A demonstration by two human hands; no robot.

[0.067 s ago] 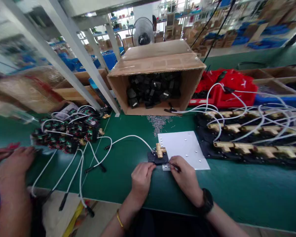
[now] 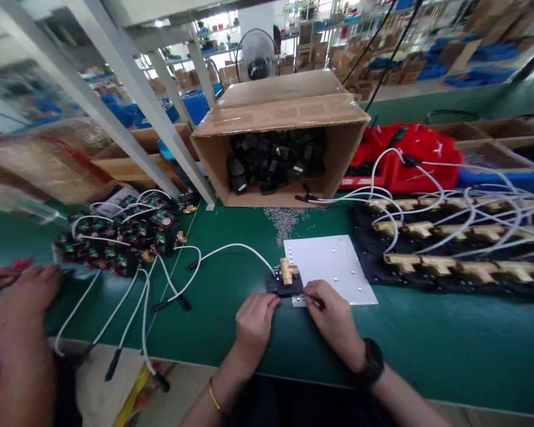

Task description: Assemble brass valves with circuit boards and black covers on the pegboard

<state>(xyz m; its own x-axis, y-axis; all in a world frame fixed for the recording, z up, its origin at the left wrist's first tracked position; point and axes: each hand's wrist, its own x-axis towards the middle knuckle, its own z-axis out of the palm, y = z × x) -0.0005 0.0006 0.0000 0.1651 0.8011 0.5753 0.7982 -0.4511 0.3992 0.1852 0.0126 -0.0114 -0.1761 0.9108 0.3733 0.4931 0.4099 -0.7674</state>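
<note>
A black housing (image 2: 273,286) with a brass tee fitting (image 2: 288,271) upright on it lies in front of me, its left end on the green tabletop and its right end by the white plate. A white cable (image 2: 242,245) runs from it to the left. My left hand (image 2: 254,320) is closed, fingertips pinching the housing's near edge. At the housing's near right corner my right hand (image 2: 329,311) is closed on a thin dark hand tool (image 2: 315,301); its tip and exact kind are hidden. The white plate (image 2: 333,261) under my right hand carries several small shiny screws or nuts.
Behind stands an open cardboard box (image 2: 278,110) of black parts, with loose small pins (image 2: 282,222) before it. Rows of brass-fitted housings (image 2: 440,264) fill the right. At left are circuit-board assemblies (image 2: 115,237), a metal post (image 2: 151,112) and another person's hand (image 2: 31,290).
</note>
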